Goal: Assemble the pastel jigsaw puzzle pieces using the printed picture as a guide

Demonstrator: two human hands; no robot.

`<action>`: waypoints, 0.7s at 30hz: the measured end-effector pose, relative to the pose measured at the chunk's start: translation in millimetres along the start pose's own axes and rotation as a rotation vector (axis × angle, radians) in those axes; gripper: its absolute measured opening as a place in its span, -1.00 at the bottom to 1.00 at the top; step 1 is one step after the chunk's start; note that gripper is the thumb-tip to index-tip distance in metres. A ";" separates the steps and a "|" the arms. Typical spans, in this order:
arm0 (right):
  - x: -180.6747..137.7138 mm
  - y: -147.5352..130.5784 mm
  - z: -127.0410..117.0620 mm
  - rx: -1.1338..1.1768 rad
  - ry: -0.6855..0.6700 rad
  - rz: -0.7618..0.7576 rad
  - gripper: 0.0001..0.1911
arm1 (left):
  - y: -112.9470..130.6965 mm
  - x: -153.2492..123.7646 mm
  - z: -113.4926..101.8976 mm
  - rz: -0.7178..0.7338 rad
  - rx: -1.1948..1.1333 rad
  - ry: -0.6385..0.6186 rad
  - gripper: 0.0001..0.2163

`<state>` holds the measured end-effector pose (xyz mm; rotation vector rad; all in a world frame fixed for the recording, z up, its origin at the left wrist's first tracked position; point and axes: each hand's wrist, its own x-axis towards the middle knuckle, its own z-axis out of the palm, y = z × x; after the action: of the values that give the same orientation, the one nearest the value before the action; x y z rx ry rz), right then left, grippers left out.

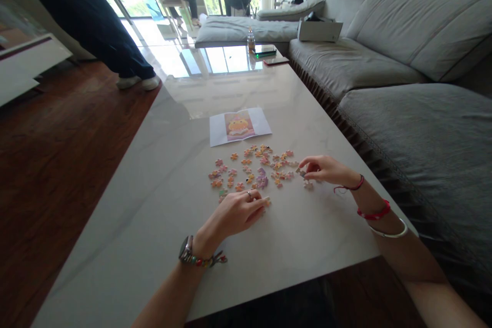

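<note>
Small jigsaw puzzle pieces (246,162) in orange, pink and yellow lie scattered on the white marbled table. A few purple pieces (262,179) sit among them. At the near edge of the spread, my left hand (239,211) has its thumb and fingertips closed at a pale puzzle piece (268,201). My right hand (325,169) is on the right side of the pile, its thumb and index finger pinched on a greyish puzzle piece (301,171). Just below those fingers lies a pale piece (307,184). Behind the pile is a creased paper sheet (259,122) with an orange cartoon picture.
The glossy table (154,215) runs toward the windows. A small bottle (251,41) and phones (265,51) stand and lie at its far end. Along the right is a grey sofa (418,128) with a box (320,31). A person in dark trousers (92,20) stands at left.
</note>
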<state>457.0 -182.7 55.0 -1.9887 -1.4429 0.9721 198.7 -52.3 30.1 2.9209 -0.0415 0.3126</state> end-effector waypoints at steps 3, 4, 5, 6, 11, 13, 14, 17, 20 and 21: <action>-1.8 -9.2 4.1 0.268 -0.078 0.031 -0.75 | 1.6 0.2 -2.1 -0.004 0.019 -0.005 -0.77; -1.9 -13.2 8.2 0.345 -0.101 0.034 -0.76 | 2.1 0.2 -2.7 -0.004 0.027 -0.002 -0.77; -1.9 -17.3 13.5 0.413 -0.122 0.033 -0.76 | 2.5 0.3 -3.1 -0.001 0.034 0.001 -0.78; -1.7 -21.4 19.6 0.470 -0.141 0.029 -0.76 | 2.9 0.2 -3.3 0.001 0.039 0.003 -0.77; 0.4 -36.1 51.3 0.586 -0.158 -0.004 -0.68 | 3.6 -0.4 -3.2 -0.002 0.050 -0.018 -0.77; 1.5 -38.6 60.2 0.575 -0.135 0.000 -0.66 | 3.9 -0.5 -3.8 -0.001 0.052 -0.022 -0.77; 2.1 -39.2 63.6 0.563 -0.128 0.003 -0.66 | 4.1 -0.5 -4.3 0.001 0.054 -0.022 -0.77; 3.7 -39.6 70.7 0.499 -0.121 0.012 -0.77 | 4.8 -0.3 -6.1 0.005 0.057 -0.016 -0.76; 4.6 -38.9 73.7 0.361 -0.091 0.008 -0.87 | 5.2 -0.3 -6.9 0.010 0.052 -0.006 -0.75; 4.6 -38.8 74.0 0.310 -0.080 0.005 -0.88 | 5.1 -0.3 -6.7 0.011 0.049 -0.005 -0.75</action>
<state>376.9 -167.3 36.3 -1.7460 -1.2407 1.2094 196.8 -55.9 37.5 2.9716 -0.0518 0.3118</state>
